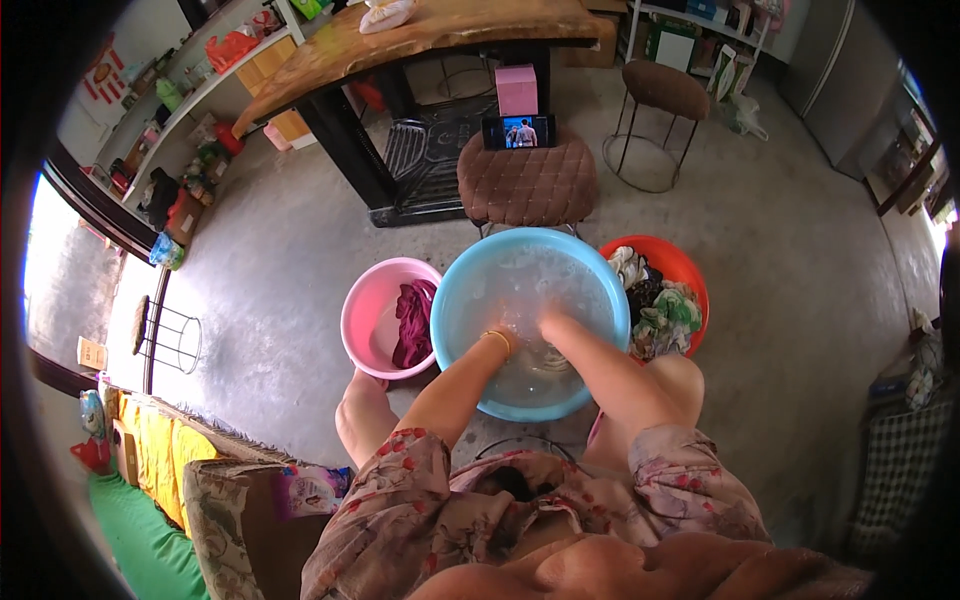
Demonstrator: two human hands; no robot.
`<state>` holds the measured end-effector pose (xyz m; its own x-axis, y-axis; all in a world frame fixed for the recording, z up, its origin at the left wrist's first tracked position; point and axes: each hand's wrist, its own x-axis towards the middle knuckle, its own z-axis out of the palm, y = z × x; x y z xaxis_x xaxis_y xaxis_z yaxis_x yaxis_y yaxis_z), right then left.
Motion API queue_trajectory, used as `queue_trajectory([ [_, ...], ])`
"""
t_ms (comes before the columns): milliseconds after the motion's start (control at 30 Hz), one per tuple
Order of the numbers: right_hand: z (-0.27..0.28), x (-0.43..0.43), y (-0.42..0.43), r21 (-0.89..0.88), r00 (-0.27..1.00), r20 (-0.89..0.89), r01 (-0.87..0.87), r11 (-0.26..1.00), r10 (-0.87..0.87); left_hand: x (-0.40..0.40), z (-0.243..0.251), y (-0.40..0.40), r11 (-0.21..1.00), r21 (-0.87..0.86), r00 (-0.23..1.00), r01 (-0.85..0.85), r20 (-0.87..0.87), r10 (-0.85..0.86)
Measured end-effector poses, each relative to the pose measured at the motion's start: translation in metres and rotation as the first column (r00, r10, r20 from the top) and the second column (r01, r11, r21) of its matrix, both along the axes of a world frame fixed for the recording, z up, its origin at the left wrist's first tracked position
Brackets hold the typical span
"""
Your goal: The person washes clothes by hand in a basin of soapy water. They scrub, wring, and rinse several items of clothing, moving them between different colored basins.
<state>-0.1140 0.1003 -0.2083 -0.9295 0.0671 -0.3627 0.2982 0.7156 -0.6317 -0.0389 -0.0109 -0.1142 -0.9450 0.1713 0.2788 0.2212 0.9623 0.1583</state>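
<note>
Both my hands are sunk in cloudy, sudsy water inside a large light blue basin (442, 356). My left hand (510, 322), with a yellow bangle at its wrist, blurs under the surface left of the middle. To its right, my right hand (553, 319) is under water too; its fingers are hidden. A pale item (553, 363), perhaps cloth, shows faintly in the water near my right forearm. On the left a pink basin (365, 319) holds a dark magenta cloth (413, 322). A red basin (694, 281) at the right holds several crumpled garments (667, 319).
A brown quilted stool (527, 180) beyond the basin bears a phone (519, 133) with a lit screen and a pink box (517, 90). Behind it stands a wooden-topped table (420, 34). Another stool (666, 88) is at the back right. A cardboard box (259, 540) lies at lower left.
</note>
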Motion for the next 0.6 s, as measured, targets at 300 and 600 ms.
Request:
queue_trajectory([
  [300, 0.073, 0.024, -0.024, 0.045, 0.939, -0.281, -0.196, 0.98, 0.2, -0.015, -0.009, -0.043, 0.986, 0.124, 0.829, -0.109, 0.559, 0.022],
  [600, 0.188, 0.016, -0.021, -0.44, 0.852, -0.339, -0.519, 0.733, 0.399, -0.002, 0.065, -0.06, 0.531, 0.836, 0.922, -0.139, 0.305, -0.238],
])
